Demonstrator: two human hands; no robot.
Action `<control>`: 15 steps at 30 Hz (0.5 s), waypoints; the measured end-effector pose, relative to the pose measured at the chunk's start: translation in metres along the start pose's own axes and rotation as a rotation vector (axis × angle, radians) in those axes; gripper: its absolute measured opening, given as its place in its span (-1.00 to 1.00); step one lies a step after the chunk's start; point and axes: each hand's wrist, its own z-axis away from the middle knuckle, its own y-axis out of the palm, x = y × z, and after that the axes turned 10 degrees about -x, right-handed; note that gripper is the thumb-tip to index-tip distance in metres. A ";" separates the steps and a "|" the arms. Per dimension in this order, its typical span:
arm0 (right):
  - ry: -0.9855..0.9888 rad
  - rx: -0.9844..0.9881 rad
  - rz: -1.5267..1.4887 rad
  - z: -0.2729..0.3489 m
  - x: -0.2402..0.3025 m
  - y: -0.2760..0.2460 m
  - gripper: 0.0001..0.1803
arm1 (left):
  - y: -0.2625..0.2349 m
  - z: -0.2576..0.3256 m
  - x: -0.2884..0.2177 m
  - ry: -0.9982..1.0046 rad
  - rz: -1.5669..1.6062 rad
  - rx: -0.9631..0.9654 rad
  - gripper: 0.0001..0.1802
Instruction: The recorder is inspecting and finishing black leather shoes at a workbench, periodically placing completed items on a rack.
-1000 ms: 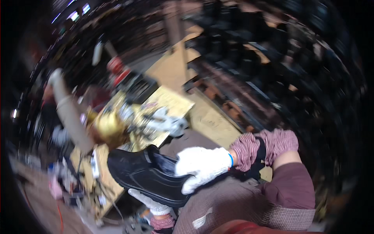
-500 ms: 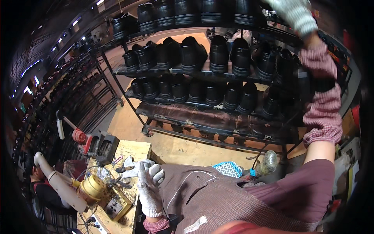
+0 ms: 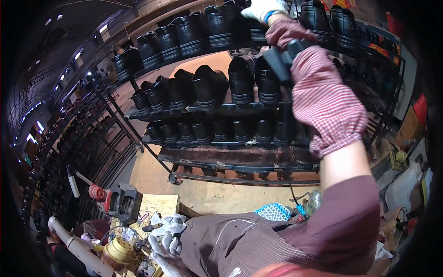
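Right hand: the right hand (image 3: 264,8) in a white knit glove is raised to the top shelf of the rack (image 3: 240,107), resting on the black shoes (image 3: 230,23) there; how far the fingers are closed cannot be told, and whether it grips a shoe is not clear.
Left hand: the left hand (image 3: 167,251), also gloved in white, lies low by the lap with fingers spread loosely, holding nothing.
Change: half a second ago the right arm was at the right edge of the view; now it crosses nearer the middle, and the rack looks closer. A second ago both hands held a black shoe low over the bench.
Sleeve: a red-and-white checked cloth sleeve cover (image 3: 320,99), gathered at the elbow.
Count: three shoe-filled shelves show clearly; the middle one carries about six glossy, rounded shoes, soles ribbed.
Rack: dark metal bars, on a pale floor.
Bench: a yellow round tool (image 3: 117,250), a red-and-grey machine (image 3: 115,201), white rags (image 3: 171,224).
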 end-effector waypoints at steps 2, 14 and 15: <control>0.081 -0.106 -0.095 0.018 -0.002 -0.007 -0.51 | 0.007 -0.001 0.007 -0.014 -0.010 0.004 -0.16; -1.458 0.353 -1.282 0.353 0.182 -0.096 -0.58 | -0.004 0.023 0.044 -0.086 -0.210 -0.113 0.34; -1.514 0.595 -1.473 0.348 0.194 -0.107 -0.55 | -0.036 0.023 0.058 -0.226 0.294 0.095 0.44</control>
